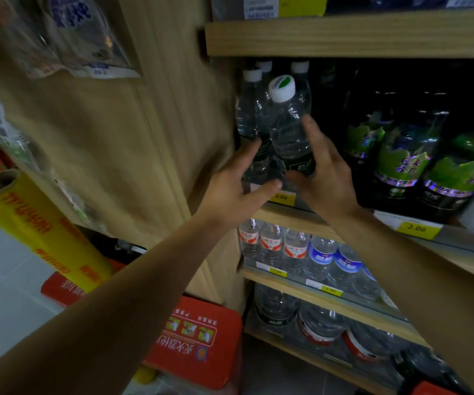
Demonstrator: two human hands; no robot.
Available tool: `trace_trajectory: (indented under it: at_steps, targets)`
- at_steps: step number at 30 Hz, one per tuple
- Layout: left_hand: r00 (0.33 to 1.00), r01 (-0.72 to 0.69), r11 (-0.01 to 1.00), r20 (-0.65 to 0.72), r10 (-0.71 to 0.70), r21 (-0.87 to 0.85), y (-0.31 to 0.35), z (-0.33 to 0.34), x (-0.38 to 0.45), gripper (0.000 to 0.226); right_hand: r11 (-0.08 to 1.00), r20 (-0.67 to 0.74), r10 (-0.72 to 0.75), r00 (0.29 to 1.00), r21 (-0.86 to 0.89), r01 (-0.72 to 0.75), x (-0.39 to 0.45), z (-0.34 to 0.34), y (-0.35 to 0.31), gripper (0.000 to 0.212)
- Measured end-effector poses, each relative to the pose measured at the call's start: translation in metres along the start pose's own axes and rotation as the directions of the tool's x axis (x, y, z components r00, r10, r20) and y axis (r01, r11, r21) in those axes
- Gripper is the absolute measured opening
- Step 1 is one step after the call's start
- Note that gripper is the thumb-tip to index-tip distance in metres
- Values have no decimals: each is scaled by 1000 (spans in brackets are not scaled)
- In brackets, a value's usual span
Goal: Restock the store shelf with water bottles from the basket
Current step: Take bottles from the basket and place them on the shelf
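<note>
The wooden shelf [284,216] carries clear water bottles [254,121] at its left end and dark green-labelled bottles [401,166] beside them; yellow price tags [416,228] line its front edge.

Dark tea bottles [401,163] with green labels stand right, a yellow roll box [39,226] leans left, and a red case [198,340] lies near on the floor.
</note>
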State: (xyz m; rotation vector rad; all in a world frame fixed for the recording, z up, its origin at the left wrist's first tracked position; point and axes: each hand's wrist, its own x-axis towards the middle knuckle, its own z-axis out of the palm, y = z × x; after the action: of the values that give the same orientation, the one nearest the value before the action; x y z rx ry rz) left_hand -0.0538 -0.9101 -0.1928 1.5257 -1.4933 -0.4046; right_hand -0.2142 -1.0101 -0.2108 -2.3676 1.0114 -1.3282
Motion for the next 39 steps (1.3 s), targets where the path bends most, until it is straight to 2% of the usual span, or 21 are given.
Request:
trace_trajectory:
  at_steps: [3,6,12,15,17,20,22,28,39]
  targets:
    - [1000,16,999,-10,-16,50,-4,2,1,88,980,-23,161,987,119,-157,1,15,4,105]
    - [999,6,996,-33,-3,84,-5,3,3,88,957,-65,233,970,194,-217,2,22,8,106]
    - [1000,2,988,-24,2,153,-1,5,3,88,971,-18,209,978,118,-206,1,17,4,102]
    - [999,-36,979,-27,42,199,1,3,5,91,986,-106,127,986,122,-114,1,8,4,92]
    - [998,-25,984,-51,34,177,1,0,5,93,991,-117,85,990,117,-71,7,1,5,95]
    - [997,-11,985,-76,25,172,-1,-1,4,93,994,71,103,992,37,-106,17,-5,5,110]
    - [997,-15,981,-77,31,194,-2,-1,4,93,992,121,123,985,-20,-121,18,-2,7,116]
    - [997,-33,992,-69,42,119,-8,5,11,94,991,84,130,988,-38,-127,33,15,17,112]
    - [996,-8,982,-82,24,190,-19,7,13,92,987,62,144,988,-82,-139,42,33,21,107]
